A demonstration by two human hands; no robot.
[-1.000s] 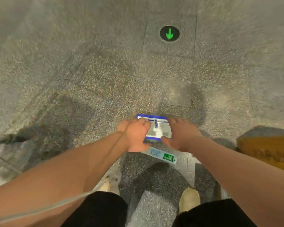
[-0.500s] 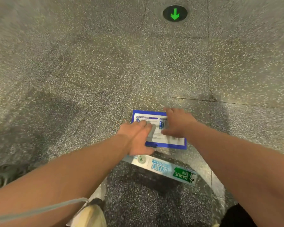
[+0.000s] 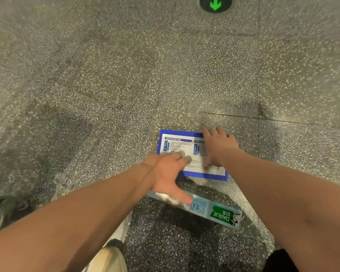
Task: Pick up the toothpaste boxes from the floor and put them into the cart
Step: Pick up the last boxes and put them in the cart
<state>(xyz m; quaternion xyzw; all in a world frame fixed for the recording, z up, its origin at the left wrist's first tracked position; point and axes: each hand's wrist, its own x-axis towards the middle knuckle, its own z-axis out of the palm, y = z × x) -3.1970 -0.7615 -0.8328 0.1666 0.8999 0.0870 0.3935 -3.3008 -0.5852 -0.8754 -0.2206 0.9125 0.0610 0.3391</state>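
The wide, flat, blue-bordered toothpaste box with a white printed panel [image 3: 177,146] lies face up on the speckled grey terrazzo floor [image 3: 106,85], directly under both hands. Its long axis runs across the person's front, skewed so the right end sits nearer the body. The left hand [image 3: 171,173] is spread wide, fingertips on the box's near-left part. The right hand [image 3: 218,148] is also spread, covering the far-right corner with the thumb on the panel. Neither yet curls round an edge, probably because a box lying this flat must be bracketed at both ends before lifting. Just under the left thumb lies a long, slim, pale-blue and green cardboard toothpaste box [image 3: 220,213], lengthwise across, its green end right of both hands. No cart is in view.
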